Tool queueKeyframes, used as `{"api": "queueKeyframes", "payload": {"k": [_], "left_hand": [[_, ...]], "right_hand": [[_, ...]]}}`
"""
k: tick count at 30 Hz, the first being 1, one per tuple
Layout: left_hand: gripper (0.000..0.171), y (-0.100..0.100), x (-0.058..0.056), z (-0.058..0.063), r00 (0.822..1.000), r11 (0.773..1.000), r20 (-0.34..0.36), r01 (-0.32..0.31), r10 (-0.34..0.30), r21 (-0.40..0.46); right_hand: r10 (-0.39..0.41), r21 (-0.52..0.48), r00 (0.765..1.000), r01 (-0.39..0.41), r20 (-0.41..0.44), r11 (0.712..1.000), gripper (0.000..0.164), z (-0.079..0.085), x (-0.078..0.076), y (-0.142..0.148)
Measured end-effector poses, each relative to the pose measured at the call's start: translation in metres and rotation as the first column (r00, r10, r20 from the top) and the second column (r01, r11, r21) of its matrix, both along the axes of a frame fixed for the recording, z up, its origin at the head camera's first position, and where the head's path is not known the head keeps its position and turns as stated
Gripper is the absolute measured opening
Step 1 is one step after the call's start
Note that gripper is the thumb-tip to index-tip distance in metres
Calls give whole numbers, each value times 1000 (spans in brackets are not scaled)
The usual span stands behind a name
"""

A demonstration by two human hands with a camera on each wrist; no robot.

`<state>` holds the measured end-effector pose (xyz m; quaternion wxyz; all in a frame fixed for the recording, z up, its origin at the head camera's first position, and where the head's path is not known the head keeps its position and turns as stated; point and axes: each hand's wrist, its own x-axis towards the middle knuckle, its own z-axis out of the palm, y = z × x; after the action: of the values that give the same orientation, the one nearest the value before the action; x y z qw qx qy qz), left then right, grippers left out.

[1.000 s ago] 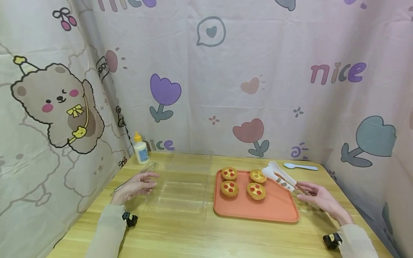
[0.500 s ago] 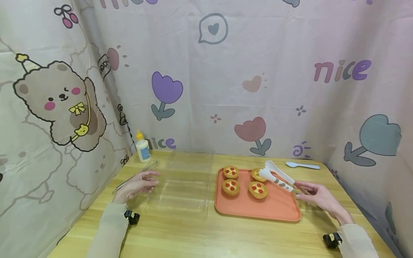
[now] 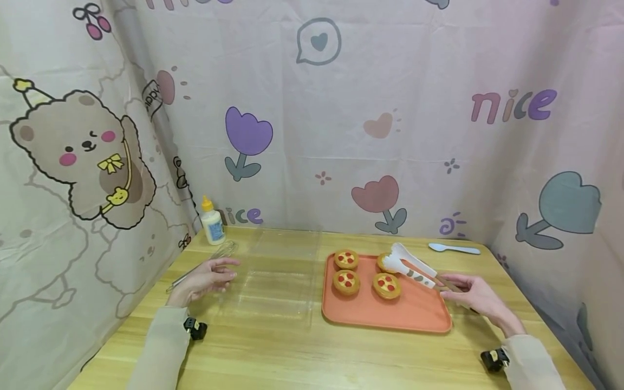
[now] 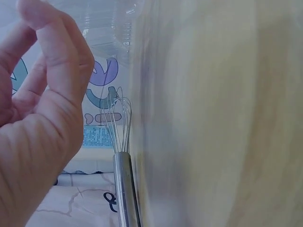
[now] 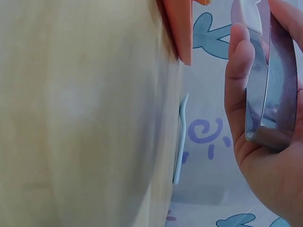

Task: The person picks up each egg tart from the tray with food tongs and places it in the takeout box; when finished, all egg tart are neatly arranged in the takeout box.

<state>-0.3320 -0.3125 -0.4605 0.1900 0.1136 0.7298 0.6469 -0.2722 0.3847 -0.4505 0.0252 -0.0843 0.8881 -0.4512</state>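
Observation:
My right hand (image 3: 480,300) grips a pair of tongs (image 3: 411,268) by the metal bend end, seen close in the right wrist view. Their white tips stand parted at the back right tart (image 3: 384,262), partly covering it. Three more tarts show on the orange tray (image 3: 414,317): a front right tart (image 3: 387,286), a front left tart (image 3: 346,283) and a back left tart (image 3: 346,259). My left hand (image 3: 203,281) holds nothing, its fingers relaxed, beside a clear plastic box (image 3: 278,292). A whisk (image 4: 124,179) lies behind that hand, partly hidden by it in the head view.
At the back left corner stands a white glue bottle (image 3: 213,225) with a yellow cap. A pale blue plastic knife or spatula (image 3: 454,248) lies at the back right. Patterned cloth (image 3: 312,119) hangs behind and beside the wooden table (image 3: 292,357).
My right hand has moved slightly left with the tongs, whose tips now cover more of the back right tart. The left hand stays about where it was.

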Motion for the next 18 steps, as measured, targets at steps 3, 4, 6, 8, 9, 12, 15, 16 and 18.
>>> {"api": "queueKeyframes", "payload": {"k": [3, 4, 6, 8, 9, 12, 15, 16, 18], "left_hand": [[58, 0, 0, 0, 1000, 1000, 2, 0, 0, -1], [58, 0, 0, 1, 1000, 1000, 1, 2, -2, -1], [58, 1, 0, 1, 1000, 1000, -4, 4, -4, -2], [58, 1, 0, 1, 1000, 1000, -7, 4, -4, -3], [58, 1, 0, 1, 1000, 1000, -7, 3, -3, -5], [58, 1, 1, 2, 1000, 1000, -7, 4, -4, -10], [56, 1, 2, 2, 1000, 1000, -9, 5, -5, -14], [56, 1, 2, 2, 1000, 1000, -10, 6, -6, -13], [56, 1, 3, 2, 1000, 1000, -14, 6, -6, -13]], "right_hand": [[5, 10, 1000, -5, 4, 1000, 66, 1, 2, -2], [3, 12, 1000, -3, 5, 1000, 66, 2, 3, -2], [9, 17, 1000, -9, 6, 1000, 66, 3, 4, -2], [15, 16, 1000, -15, 4, 1000, 65, 4, 5, -2], [12, 12, 1000, -12, 6, 1000, 64, 4, 6, -2], [31, -2, 1000, -31, 5, 1000, 62, 5, 8, 0], [45, 21, 999, -45, -9, 999, 59, 7, 7, 0], [53, 33, 999, -53, -13, 998, 58, 7, 7, 0], [68, 59, 997, -67, -24, 996, 55, 8, 8, 0]]}}
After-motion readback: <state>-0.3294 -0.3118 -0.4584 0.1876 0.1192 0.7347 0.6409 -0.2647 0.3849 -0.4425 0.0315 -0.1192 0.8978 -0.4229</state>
